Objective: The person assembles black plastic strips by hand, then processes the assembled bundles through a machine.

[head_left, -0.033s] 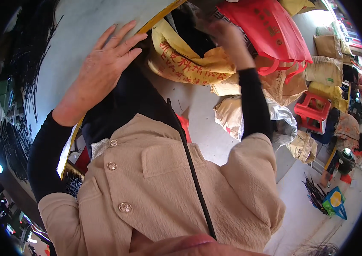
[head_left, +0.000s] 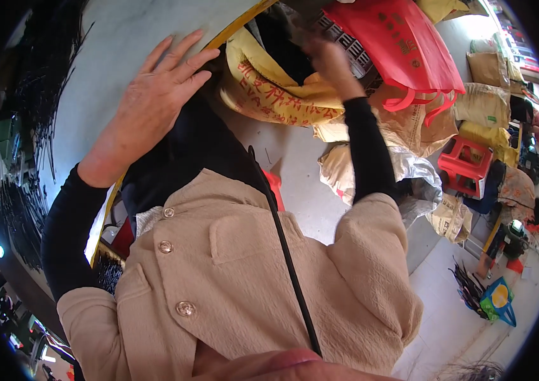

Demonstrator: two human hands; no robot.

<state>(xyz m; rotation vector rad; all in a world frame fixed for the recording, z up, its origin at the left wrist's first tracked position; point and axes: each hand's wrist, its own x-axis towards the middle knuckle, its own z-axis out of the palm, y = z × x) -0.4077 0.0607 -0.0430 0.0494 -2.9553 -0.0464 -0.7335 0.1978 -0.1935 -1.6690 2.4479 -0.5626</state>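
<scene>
My left hand (head_left: 158,95) lies flat with spread fingers on the pale tabletop (head_left: 114,51), close to its yellow edge strip (head_left: 237,25). Nothing is held in it. To the right of the table, my right hand (head_left: 333,63) is over the rim of a yellow woven sack (head_left: 269,98) with red print. Motion blurs its fingers, so whether they grip anything cannot be made out. Black material (head_left: 282,54) fills the sack's open mouth beside that hand. A red carrier bag (head_left: 402,47) with looped handles lies just right of my right hand.
Bundles of thin black strands (head_left: 28,127) lie along the table's left side. Beyond the sack are brown paper sacks (head_left: 485,105), a red plastic stool (head_left: 466,166) and a crumpled silvery bag (head_left: 418,184). A blue-green container (head_left: 499,301) stands on the floor at lower right.
My right hand and forearm have shifted slightly left, uncovering more of the black-and-white patterned thing beside the red bag. The left hand has stayed in place.
</scene>
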